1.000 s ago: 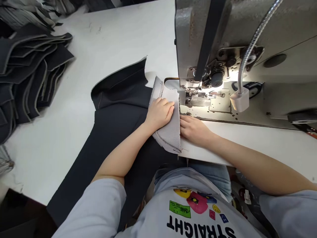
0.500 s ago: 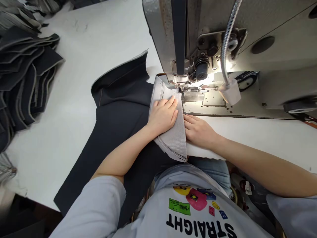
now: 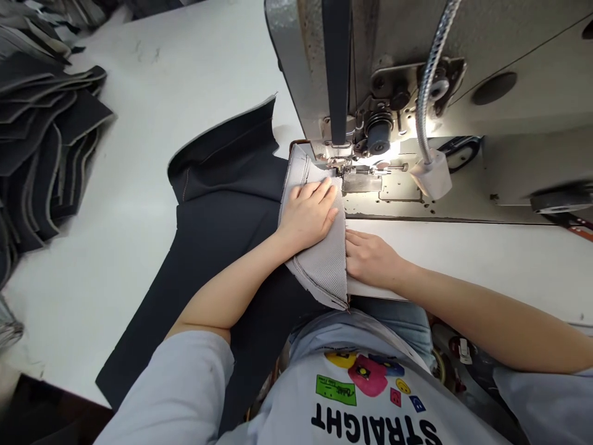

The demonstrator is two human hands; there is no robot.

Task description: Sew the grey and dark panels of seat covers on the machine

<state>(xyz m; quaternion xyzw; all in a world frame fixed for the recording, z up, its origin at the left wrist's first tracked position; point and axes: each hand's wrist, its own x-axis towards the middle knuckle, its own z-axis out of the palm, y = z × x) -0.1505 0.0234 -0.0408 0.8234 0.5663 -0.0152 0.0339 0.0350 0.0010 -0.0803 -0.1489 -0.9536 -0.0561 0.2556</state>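
Flat on a light grey mesh piece (image 3: 324, 269) lies my left hand (image 3: 309, 213), its fingers stretched toward the sewing machine's needle area (image 3: 340, 167). Under and left of the mesh spreads a large dark fabric (image 3: 217, 241), one flap of it folded at the back. My right hand (image 3: 373, 256) is at the mesh piece's right edge, with its fingers close together and the tips at or under that edge; what they grip there is hidden. The mesh piece's upper end is by the presser foot.
The sewing machine head (image 3: 417, 37) fills the upper right, with a lamp on a flexible metal neck (image 3: 430, 173) hanging from it. Stacked dark fabric pieces (image 3: 32, 148) lie at the left on the white table (image 3: 139, 123).
My right hand has slid slightly toward my body along the mesh edge. My left hand has shifted a little to the right on the mesh.
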